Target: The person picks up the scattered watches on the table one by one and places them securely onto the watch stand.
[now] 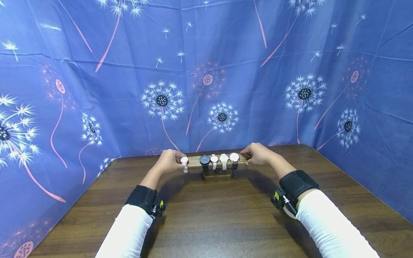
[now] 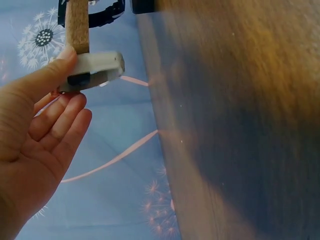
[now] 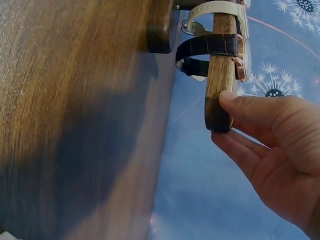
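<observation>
A wooden watch stand holds several wristwatches on its crossbar (image 1: pixel 195 162), which sits above a dark oval base (image 1: pixel 217 174). At the bar's left end, a white-strapped wristwatch (image 2: pixel 97 62) loops around the wood, and my left hand (image 1: pixel 168 161) pinches it there, thumb on the strap side. My right hand (image 1: pixel 259 154) pinches the bare right end of the bar between thumb and fingers. Nearest that hand is a watch with a dark leather strap (image 3: pixel 207 46). Between the ends hang a black watch (image 1: pixel 204 160), a small white-strapped watch (image 1: pixel 214 159) and a cream-strapped watch (image 1: pixel 224 158).
The stand is on a brown wooden table (image 1: pixel 206 218), towards its far edge. Behind and at both sides hangs a blue cloth (image 1: pixel 129 107) printed with dandelions. Each wrist wears a black band with a small camera device.
</observation>
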`<state>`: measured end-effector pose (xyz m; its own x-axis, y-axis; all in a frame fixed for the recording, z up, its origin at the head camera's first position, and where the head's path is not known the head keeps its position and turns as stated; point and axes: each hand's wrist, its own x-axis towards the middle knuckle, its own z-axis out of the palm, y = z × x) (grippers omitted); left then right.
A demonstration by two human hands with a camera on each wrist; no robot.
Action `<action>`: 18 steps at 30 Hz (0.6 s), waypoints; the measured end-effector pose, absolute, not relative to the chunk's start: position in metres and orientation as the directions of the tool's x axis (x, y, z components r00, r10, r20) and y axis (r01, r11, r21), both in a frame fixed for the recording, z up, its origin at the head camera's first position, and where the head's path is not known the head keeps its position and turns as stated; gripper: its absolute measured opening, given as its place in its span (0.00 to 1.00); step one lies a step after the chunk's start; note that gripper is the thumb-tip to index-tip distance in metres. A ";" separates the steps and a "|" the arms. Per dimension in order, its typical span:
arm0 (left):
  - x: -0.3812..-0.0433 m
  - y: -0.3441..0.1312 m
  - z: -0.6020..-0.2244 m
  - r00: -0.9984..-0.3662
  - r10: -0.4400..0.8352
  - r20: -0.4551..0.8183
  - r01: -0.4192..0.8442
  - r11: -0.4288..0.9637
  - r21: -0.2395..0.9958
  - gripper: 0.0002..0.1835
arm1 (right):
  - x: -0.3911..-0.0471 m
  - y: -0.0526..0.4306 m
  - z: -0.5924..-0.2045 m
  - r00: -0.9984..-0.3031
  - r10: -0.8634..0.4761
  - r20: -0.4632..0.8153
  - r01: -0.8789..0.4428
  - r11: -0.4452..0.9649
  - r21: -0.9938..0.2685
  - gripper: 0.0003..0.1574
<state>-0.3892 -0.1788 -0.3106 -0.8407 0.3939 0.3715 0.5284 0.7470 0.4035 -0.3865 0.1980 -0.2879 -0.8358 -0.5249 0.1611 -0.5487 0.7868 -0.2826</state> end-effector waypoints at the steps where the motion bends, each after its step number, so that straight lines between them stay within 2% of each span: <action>1: -0.390 -0.178 -0.311 -0.840 0.395 0.372 0.529 0.748 0.400 0.21 | -0.387 0.198 -0.288 -0.835 -0.526 0.163 -0.550 0.788 -0.277 0.28; 11: -0.393 -0.175 -0.311 -0.833 0.404 0.378 0.533 0.770 0.350 0.22 | -0.387 0.196 -0.287 -0.834 -0.531 0.149 -0.551 0.788 -0.275 0.28; 18: -0.394 -0.173 -0.313 -0.835 0.392 0.385 0.527 0.769 0.360 0.24 | -0.388 0.196 -0.287 -0.822 -0.549 0.153 -0.570 0.784 -0.246 0.27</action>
<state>-0.3938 -0.1733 -0.3128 -0.8353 0.3924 0.3851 0.5275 0.7693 0.3605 -0.3883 0.1963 -0.2875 -0.8218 -0.5489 0.1528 -0.5696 0.7844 -0.2456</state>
